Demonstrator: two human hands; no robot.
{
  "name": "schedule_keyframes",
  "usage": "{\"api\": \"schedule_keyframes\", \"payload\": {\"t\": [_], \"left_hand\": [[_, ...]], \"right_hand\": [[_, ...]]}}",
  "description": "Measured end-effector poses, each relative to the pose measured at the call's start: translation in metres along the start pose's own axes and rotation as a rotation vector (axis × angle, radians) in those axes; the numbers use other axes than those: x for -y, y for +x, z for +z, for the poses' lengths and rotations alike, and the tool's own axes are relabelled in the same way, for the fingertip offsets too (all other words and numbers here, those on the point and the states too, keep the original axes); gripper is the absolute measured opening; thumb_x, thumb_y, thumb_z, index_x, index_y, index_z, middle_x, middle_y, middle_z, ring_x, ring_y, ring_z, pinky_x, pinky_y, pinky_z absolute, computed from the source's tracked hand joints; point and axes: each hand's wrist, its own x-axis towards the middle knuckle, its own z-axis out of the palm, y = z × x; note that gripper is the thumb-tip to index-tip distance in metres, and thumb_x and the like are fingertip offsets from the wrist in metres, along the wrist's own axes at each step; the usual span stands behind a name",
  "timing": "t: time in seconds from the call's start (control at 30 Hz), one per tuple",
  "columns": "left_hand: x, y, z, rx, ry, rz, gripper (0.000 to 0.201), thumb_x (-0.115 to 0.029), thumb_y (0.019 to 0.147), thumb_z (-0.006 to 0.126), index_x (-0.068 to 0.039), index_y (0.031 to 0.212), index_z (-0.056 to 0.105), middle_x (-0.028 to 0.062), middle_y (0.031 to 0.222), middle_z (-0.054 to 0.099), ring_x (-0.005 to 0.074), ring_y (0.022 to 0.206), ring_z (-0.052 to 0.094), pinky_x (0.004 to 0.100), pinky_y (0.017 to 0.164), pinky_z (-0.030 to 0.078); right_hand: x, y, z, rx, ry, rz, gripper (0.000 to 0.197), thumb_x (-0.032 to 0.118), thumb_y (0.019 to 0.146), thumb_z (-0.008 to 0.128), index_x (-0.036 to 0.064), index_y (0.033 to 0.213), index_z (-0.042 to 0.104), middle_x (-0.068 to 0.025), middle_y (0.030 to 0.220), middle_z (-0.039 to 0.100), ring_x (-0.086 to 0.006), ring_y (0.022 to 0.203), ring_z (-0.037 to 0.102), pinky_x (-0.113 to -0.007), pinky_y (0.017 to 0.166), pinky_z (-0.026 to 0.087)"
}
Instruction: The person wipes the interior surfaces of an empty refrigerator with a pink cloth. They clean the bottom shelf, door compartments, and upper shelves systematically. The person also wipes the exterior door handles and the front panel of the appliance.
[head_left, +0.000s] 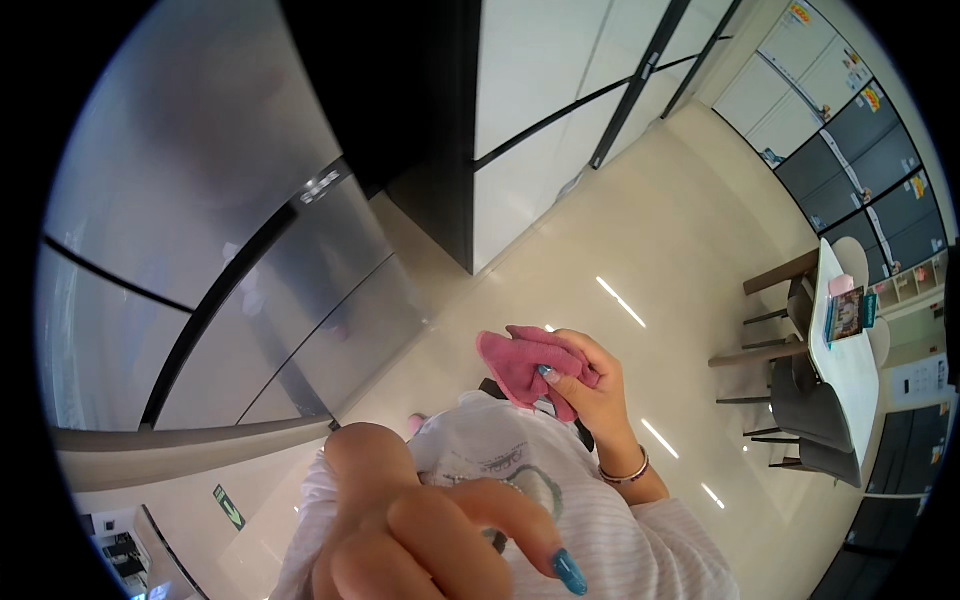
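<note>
Steel-fronted appliance: one, tall, with dark handle strips [190, 150], filling your left side and blocking the view behind it.
Green floor sign: one, with a pale arrow [229, 508], lying below that appliance in the view.
Your left hand: one, very near the lens [430, 540], hiding part of your shirt; one finger with a blue nail stretches out apart, the others look curled, and you cannot tell whether they close on anything.
Your shirt: one, pale, with a printed front [480, 450] and striped sleeves.
White-fronted unit: one row of panels with black trim [540, 160], its dark side turned towards the steel appliance.
Pink cloth: one, bunched [525, 365], held up in front of your shirt, above the floor.
Your right hand: one [598, 398], thumb and fingers clamped on the cloth; one blue thumbnail shows, and one bracelet [627, 470] circles the wrist.
Floor: cream and glossy [690, 230], with three long bright streaks to the right of your hand.
Table: one, white-topped [855, 375], carrying a dark-framed panel [847, 314] and a small pink item [841, 286].
Chairs: several, overlapping, too crowded to count surely; a grey one [812, 415] stands nearest the middle of the table's side.
Far doors: white and dark grey panels [845, 170] with bright stickers, well apart from you.
</note>
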Motion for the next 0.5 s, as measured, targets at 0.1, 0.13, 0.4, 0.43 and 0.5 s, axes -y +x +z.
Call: {"api": "schedule_keyframes", "payload": {"t": [0.1,0.13,0.4,0.43,0.5], "left_hand": [[0.039,0.014,0.016,0.010,-0.075,-0.018,0.030,-0.029,0.083,0.054,-0.008,0.067,0.038,0.0033,0.087,0.036,0.0167,0.086,0.042,0.0397,0.071,0.044],[0.050,0.019,0.018,0.033,-0.083,-0.019,0.030,-0.028,0.083,0.055,-0.008,0.067,0.038,0.0031,0.087,0.037,0.0167,0.086,0.043,0.0401,0.071,0.044],[0.112,0.049,0.049,-0.039,-0.199,-0.277,0.031,-0.028,0.082,0.056,-0.008,0.068,0.037,0.0013,0.085,0.037,0.0133,0.086,0.043,0.0391,0.071,0.044],[0.122,0.052,0.048,-0.008,-0.204,-0.264,0.031,-0.028,0.083,0.056,-0.008,0.069,0.037,0.0011,0.085,0.037,0.0129,0.086,0.043,0.0387,0.070,0.044],[0.141,0.056,0.047,-0.003,-0.205,-0.219,0.030,-0.028,0.083,0.055,-0.008,0.070,0.037,0.0008,0.084,0.037,0.0124,0.086,0.043,0.0380,0.069,0.044]], "right_hand": [[0.010,0.003,-0.041,-0.023,0.012,0.005,0.032,0.001,0.080,0.062,-0.0030,0.111,0.053,-0.0070,0.104,0.057,-0.0135,0.094,0.054,-0.026,0.080,0.045],[0.013,0.003,-0.053,-0.033,0.007,0.001,0.032,0.001,0.080,0.062,-0.0029,0.111,0.053,-0.0071,0.104,0.057,-0.0136,0.094,0.055,-0.026,0.080,0.045],[0.031,-0.002,-0.127,-0.200,0.005,-0.061,0.033,0.003,0.080,0.063,-0.0031,0.111,0.053,-0.0074,0.102,0.059,-0.0126,0.093,0.055,-0.026,0.080,0.045],[0.032,-0.003,-0.133,-0.233,0.025,-0.051,0.033,0.003,0.080,0.063,-0.0032,0.111,0.054,-0.0073,0.102,0.059,-0.0124,0.092,0.055,-0.026,0.080,0.046],[0.033,-0.002,-0.145,-0.284,0.032,-0.040,0.033,0.004,0.080,0.064,-0.0032,0.110,0.054,-0.0070,0.102,0.059,-0.0120,0.092,0.055,-0.025,0.079,0.045]]}}
